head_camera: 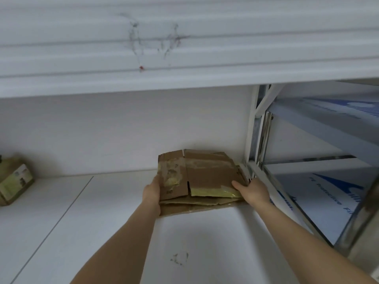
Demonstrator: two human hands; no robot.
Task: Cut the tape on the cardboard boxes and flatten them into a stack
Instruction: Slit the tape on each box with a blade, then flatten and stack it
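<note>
White table [205,232]: carries everything, set against the wall. Stack of flattened cardboard boxes [205,173]: lies at the table's far edge beside the metal rack [256,140], yellowed tape on top. Unopened taped box [15,181]: far left, well apart. Your left hand [152,190] grips the stack's left edge; your right hand [253,190] holds its right corner.

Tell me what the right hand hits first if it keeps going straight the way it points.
The right hand already holds the flattened cardboard at its right edge, pointing up-left across it. Past the cardboard, the white wall looks next, though depth is unclear.
</note>
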